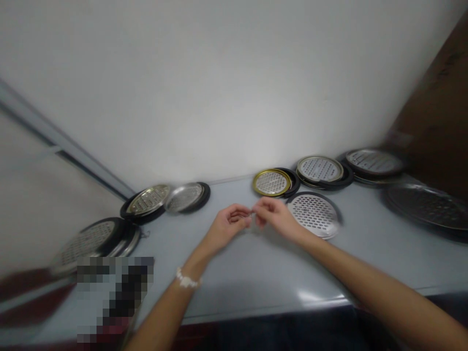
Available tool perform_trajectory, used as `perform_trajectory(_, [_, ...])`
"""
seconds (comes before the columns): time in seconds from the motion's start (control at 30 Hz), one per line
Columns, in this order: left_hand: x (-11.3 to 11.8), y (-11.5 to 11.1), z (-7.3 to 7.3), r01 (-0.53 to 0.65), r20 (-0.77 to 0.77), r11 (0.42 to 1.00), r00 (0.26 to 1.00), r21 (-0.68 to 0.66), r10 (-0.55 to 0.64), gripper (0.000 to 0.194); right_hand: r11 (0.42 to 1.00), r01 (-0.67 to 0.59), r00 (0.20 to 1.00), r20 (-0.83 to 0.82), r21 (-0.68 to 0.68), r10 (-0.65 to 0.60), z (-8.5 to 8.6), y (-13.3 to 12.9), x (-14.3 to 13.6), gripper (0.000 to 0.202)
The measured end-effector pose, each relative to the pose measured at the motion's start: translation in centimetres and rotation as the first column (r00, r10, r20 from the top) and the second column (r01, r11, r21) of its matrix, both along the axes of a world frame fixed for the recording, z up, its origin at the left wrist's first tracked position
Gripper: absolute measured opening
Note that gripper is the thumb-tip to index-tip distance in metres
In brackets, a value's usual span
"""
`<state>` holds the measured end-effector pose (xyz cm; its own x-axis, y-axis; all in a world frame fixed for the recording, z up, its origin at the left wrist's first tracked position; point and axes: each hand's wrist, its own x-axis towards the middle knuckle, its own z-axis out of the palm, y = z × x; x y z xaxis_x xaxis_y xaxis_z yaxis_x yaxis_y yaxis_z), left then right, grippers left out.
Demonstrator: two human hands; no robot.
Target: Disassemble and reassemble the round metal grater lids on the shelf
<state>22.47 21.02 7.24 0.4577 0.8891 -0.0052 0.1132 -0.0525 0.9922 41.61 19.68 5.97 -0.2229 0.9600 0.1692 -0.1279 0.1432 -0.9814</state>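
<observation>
My left hand and my right hand meet above the grey table, fingertips pinched together on something very small between them; the blur hides what it is. A white bead bracelet sits on my left wrist. Just right of my right hand lies a perforated silver round tray, flat on the table.
Round perforated trays line the back against the white wall: a gold-rimmed one, two silver ones in black rims, a dark one far right, and several at left. A brown panel stands at right.
</observation>
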Motion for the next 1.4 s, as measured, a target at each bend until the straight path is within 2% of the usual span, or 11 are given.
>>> perform_trajectory(0.33, [0.0, 0.2, -0.4, 0.002, 0.005, 1.0, 1.0, 0.012, -0.003, 0.035, 1.0, -0.003, 1.0, 0.001, 0.009, 0.003, 0.1, -0.2, -0.2, 0.042])
perform_trajectory(0.57, [0.1, 0.0, 0.1, 0.081, -0.033, 0.996, 0.996, 0.038, -0.08, 0.028, 0.998, -0.011, 0.996, 0.085, 0.056, 0.007, 0.6, -0.8, -0.3, 0.043])
perform_trajectory(0.77, [0.4, -0.1, 0.0, -0.007, -0.162, 0.994, 0.986, 0.113, 0.025, 0.019, 0.983, 0.027, 0.954, 0.29, 0.181, -0.079, 0.3, -1.2, -0.2, 0.039])
perform_trajectory(0.9, [0.5, -0.1, -0.3, -0.044, -0.244, 0.975, 0.965, 0.217, 0.098, 0.015, 0.98, 0.018, 0.937, 0.338, 0.2, -0.086, 0.0, -1.1, -0.1, 0.036])
perform_trajectory(1.03, [0.5, 0.0, -0.4, -0.048, -0.227, 0.978, 0.969, 0.202, 0.094, 0.017, 0.988, 0.014, 0.965, 0.256, 0.156, -0.055, -0.1, -0.9, -0.3, 0.037])
perform_trajectory(1.23, [0.2, 0.0, -0.2, 0.075, -0.01, 0.996, 0.997, 0.054, -0.075, 0.033, 0.999, -0.017, 0.999, 0.049, 0.048, 0.015, 0.2, -0.6, -0.3, 0.043])
perform_trajectory(1.4, [-0.1, 0.2, -0.2, 0.087, 0.012, 0.996, 0.996, -0.001, -0.087, 0.035, 1.0, -0.01, 1.0, -0.013, -0.002, 0.01, 0.2, -0.2, -0.1, 0.043])
